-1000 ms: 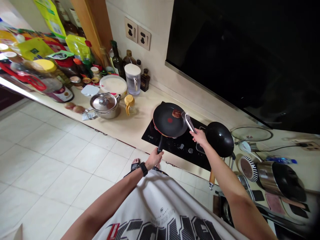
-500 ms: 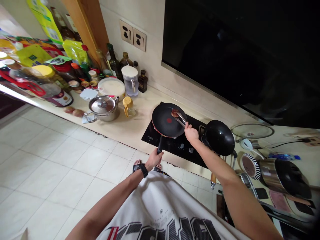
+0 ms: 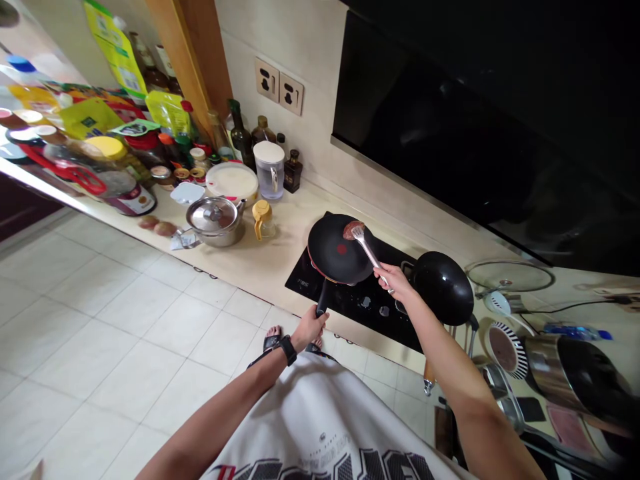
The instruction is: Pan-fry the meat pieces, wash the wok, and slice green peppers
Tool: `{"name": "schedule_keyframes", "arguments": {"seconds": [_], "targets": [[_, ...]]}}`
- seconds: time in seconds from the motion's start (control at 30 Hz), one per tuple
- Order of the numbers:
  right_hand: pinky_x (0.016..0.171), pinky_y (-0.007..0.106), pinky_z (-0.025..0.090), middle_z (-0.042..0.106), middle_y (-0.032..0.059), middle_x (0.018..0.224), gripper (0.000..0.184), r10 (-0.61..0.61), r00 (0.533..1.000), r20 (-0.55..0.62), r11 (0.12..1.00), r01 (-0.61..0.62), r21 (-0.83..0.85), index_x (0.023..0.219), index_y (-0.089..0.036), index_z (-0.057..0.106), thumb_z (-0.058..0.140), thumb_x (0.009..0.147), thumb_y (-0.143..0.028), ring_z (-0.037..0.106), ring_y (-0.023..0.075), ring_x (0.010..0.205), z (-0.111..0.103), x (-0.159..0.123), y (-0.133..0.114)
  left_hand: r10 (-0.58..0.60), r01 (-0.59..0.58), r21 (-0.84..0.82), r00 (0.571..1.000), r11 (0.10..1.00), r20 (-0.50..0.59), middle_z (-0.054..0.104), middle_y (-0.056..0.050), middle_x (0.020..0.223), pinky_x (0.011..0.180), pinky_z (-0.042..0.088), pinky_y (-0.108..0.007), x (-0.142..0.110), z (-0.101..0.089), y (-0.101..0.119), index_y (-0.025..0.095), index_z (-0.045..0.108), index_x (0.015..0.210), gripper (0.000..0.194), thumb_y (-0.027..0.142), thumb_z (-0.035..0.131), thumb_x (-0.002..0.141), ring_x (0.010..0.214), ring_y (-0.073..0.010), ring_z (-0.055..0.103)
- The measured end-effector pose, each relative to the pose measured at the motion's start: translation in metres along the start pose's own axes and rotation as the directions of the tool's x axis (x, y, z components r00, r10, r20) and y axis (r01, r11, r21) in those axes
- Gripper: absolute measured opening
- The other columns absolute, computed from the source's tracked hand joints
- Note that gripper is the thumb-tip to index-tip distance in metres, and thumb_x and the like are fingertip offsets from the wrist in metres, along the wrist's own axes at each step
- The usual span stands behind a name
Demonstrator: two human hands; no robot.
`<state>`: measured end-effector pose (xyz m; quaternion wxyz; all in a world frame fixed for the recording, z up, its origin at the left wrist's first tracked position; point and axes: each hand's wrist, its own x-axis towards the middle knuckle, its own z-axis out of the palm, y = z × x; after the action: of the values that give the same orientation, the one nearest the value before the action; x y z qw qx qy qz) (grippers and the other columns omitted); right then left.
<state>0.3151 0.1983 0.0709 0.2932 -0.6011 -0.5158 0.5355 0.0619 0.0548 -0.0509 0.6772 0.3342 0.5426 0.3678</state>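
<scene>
My left hand (image 3: pixel 309 327) is wrapped round the black handle of a frying pan (image 3: pixel 333 260), which sits on the dark cooktop (image 3: pixel 345 303). In my right hand (image 3: pixel 395 280) is a pair of metal tongs (image 3: pixel 369 252), reaching over the pan from the right. At the tongs' tips a reddish-brown piece of meat (image 3: pixel 351 230) lies at the pan's far right side. Whether the tips grip the meat or only press on it, I cannot tell. The pan's red centre spot is in plain view.
Right of the pan stands a black wok (image 3: pixel 443 287), with a glass lid (image 3: pixel 510 275) behind it. A steel pot (image 3: pixel 215 223) and a yellow-topped jug (image 3: pixel 263 217) stand to the left, before several bottles and jars. A dark hood (image 3: pixel 440 147) overhangs the back.
The tongs have turned over, and the meat now lies flatter under their tips. My right hand has shifted back slightly. My left hand keeps hold of the pan handle; the view has tilted a little.
</scene>
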Motion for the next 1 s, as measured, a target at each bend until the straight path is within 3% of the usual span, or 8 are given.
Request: {"name": "schedule_keyframes", "arguments": {"seconds": [0.1,0.23,0.47,0.63,0.83,1.0], "targets": [[0.033,0.011,0.017,0.054,-0.0038,0.077,0.029,0.026,0.988,0.153,0.941,-0.076,0.329,0.094,-0.017,0.066,0.08,0.078,-0.036,0.033,-0.0004,0.043,-0.01,-0.027,0.008,-0.005,0.005,0.009,1.0,1.0,0.006,0.051,0.009,0.059,0.037,0.032,-0.018,0.001,0.0,-0.001,0.022,0.04,0.089,0.031,0.042,0.065,0.088,0.037,-0.0063,0.045],[0.031,0.009,0.019,0.053,-0.0052,0.077,0.034,-0.055,0.962,0.267,0.862,-0.089,0.498,0.119,-0.02,0.066,0.072,0.086,-0.028,0.027,-0.0012,0.04,-0.022,-0.054,0.022,-0.02,0.02,0.007,1.0,1.0,0.012,0.051,0.01,0.057,0.036,0.031,-0.019,0.002,-0.001,-0.003,0.023,0.039,0.089,0.037,0.046,0.067,0.085,0.035,-0.0067,0.045],[0.028,0.007,0.021,0.052,-0.0077,0.075,0.036,-0.287,0.877,0.385,0.763,-0.034,0.646,0.128,-0.02,0.063,0.065,0.093,-0.028,0.016,-0.0029,0.034,-0.037,-0.069,0.043,-0.032,0.032,-0.034,0.999,0.999,0.02,0.049,0.012,0.056,0.035,0.03,-0.019,-0.001,0.0,0.001,0.024,0.037,0.088,0.038,0.048,0.066,0.084,0.034,-0.0076,0.046],[0.026,0.007,0.025,0.049,-0.0101,0.073,0.039,-0.359,0.84,0.408,0.716,-0.033,0.697,0.13,-0.023,0.062,0.067,0.093,-0.034,0.014,-0.0036,0.031,-0.037,-0.076,0.055,-0.027,0.029,-0.046,0.999,0.999,0.046,0.05,0.012,0.057,0.034,0.03,-0.019,-0.003,0.0,0.003,0.024,0.037,0.088,0.041,0.051,0.067,0.081,0.033,-0.0068,0.045],[0.029,0.007,0.03,0.052,-0.0102,0.076,0.037,-0.45,0.776,0.443,0.605,-0.099,0.79,0.132,-0.025,0.062,0.065,0.097,-0.034,0.013,-0.0062,0.029,-0.025,-0.087,0.052,-0.023,0.024,-0.011,0.999,1.0,0.043,0.049,0.012,0.056,0.035,0.032,-0.02,-0.004,0.0,0.005,0.024,0.037,0.086,0.04,0.052,0.065,0.08,0.035,-0.0069,0.044],[0.029,0.006,0.03,0.05,-0.0117,0.071,0.036,-0.482,0.767,0.423,0.535,-0.125,0.836,0.129,-0.025,0.065,0.069,0.095,-0.037,0.014,-0.0064,0.029,-0.005,-0.094,0.042,-0.03,0.031,-0.014,0.999,0.999,0.046,0.049,0.011,0.055,0.034,0.031,-0.019,-0.005,0.0,0.006,0.025,0.037,0.086,0.043,0.056,0.065,0.077,0.035,-0.007,0.043]]}}
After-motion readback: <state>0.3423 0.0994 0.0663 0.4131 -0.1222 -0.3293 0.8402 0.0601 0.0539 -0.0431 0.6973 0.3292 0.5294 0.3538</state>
